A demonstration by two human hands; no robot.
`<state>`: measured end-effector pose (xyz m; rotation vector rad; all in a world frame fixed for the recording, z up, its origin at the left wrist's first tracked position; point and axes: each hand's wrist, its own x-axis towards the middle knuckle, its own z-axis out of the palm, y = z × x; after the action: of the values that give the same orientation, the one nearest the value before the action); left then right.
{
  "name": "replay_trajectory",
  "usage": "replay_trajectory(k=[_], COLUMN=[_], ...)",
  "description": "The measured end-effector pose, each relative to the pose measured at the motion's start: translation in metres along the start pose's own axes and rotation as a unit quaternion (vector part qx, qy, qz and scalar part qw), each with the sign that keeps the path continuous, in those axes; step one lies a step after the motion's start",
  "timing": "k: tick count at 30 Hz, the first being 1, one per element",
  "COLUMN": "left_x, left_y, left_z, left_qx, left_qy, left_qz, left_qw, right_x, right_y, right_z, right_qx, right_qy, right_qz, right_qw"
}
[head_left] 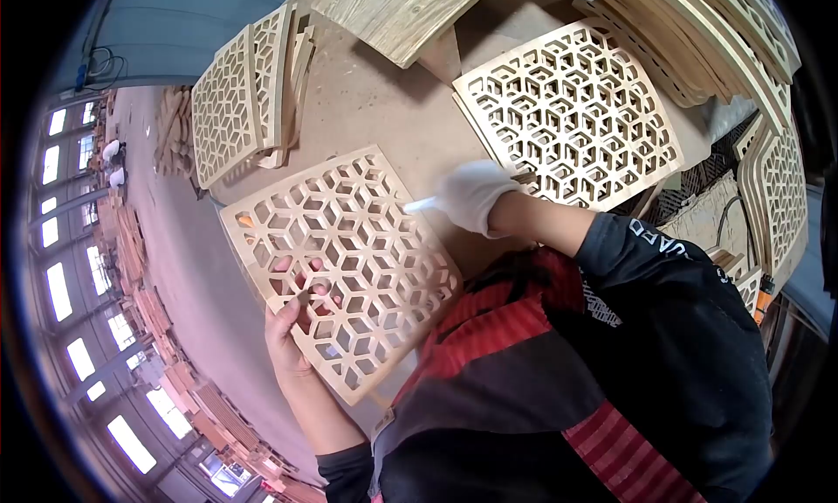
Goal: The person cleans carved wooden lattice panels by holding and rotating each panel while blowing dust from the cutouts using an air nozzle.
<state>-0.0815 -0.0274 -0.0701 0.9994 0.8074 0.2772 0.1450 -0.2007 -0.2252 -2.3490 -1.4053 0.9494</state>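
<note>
panel [346, 260]: pale tan, hexagonal lattice | glove [474, 196]: white | apron [502, 383]: dark grey, red-striped

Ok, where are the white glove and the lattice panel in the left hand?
White glove [474, 196]: head view, middle of the glove.
Held lattice panel [343, 268]: head view, middle of its face.

From head height, the wide view looks forward and down, close over the panel [347, 271], with the table [349, 102] at twelve o'clock and apron [497, 385] at five.
</note>
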Motion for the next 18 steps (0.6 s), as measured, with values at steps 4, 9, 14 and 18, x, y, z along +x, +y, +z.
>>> replay_trajectory(k=[4, 9, 14, 18], left_x=[0.0, 0.0, 0.001, 0.003], left_y=[0.0, 0.005, 0.007, 0.008], left_z=[0.009, 0.026, 0.033, 0.037], left_qx=[0.036, 0.086, 0.128, 0.186], left_qy=[0.039, 0.076, 0.106, 0.101], left_qz=[0.001, -0.004, -0.016, -0.016], left_qw=[0.999, 0.993, 0.986, 0.977], right_x=[0.009, 0.034, 0.018, 0.032], right_y=[-0.01, -0.021, -0.01, -0.008], right_z=[-0.002, 0.015, 0.003, 0.016], right_qx=[-0.037, 0.013, -0.001, 0.002], right_qy=[0.008, 0.039, -0.002, 0.02], right_qz=[-0.047, -0.052, 0.006, -0.008], right_qw=[0.998, 0.998, 1.0, 1.0])
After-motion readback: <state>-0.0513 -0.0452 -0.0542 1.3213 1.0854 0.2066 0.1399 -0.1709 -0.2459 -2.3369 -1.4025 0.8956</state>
